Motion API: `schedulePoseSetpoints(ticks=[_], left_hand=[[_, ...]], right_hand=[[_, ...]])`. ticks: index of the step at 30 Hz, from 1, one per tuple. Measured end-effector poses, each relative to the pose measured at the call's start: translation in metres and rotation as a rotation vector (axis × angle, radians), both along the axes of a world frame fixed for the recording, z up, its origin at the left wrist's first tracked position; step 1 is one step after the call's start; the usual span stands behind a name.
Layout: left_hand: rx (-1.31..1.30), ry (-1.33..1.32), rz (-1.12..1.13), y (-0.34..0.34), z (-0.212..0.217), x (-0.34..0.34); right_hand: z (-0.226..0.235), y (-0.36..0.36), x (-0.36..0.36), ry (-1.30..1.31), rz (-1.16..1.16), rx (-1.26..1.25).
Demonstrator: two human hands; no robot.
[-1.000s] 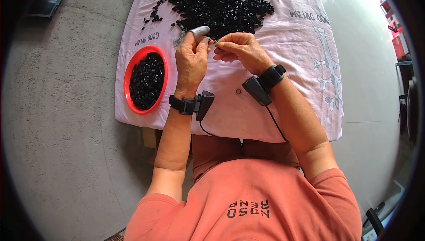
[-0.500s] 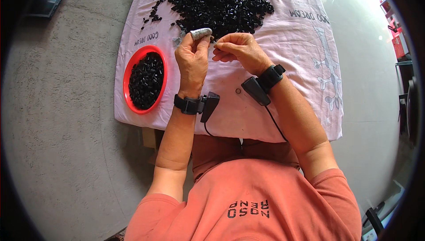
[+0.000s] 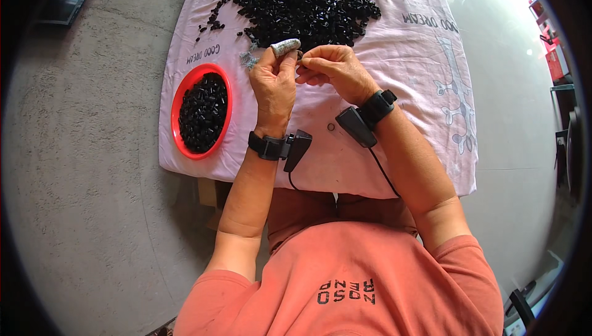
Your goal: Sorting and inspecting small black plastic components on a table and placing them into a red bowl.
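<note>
Grey floor (image 3: 92, 169) surrounds your pink-clothed table (image 3: 407, 58). Across its far part spreads a heap of black pieces (image 3: 293, 3); at its near left sits a red bowl (image 3: 175, 114) filled with similar ones. Your left hand (image 3: 274, 89) and right hand (image 3: 341, 70) meet just on the heap's near side, right of the bowl, each pinched closed at the fingertips. Between those tips they hold a small dark piece (image 3: 300, 55), its details too small to make out.
</note>
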State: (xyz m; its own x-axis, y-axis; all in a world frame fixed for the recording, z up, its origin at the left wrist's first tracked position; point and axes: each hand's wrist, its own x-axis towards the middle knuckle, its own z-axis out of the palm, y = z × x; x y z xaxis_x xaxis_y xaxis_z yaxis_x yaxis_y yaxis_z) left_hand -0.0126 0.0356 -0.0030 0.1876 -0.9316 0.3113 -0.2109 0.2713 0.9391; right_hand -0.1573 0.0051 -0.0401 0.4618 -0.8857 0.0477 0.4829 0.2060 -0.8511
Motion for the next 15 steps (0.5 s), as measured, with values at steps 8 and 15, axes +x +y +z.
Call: schedulePoseSetpoints(ticks=[8, 15], left_hand=[[-0.051, -0.205, 0.041, 0.004, 0.001, 0.004], [-0.06, -0.266, 0.049, 0.003, -0.007, 0.011]], right_hand=[[0.0, 0.0, 0.0, 0.052, 0.001, -0.01], [-0.001, 0.002, 0.004, 0.059, -0.028, -0.022]])
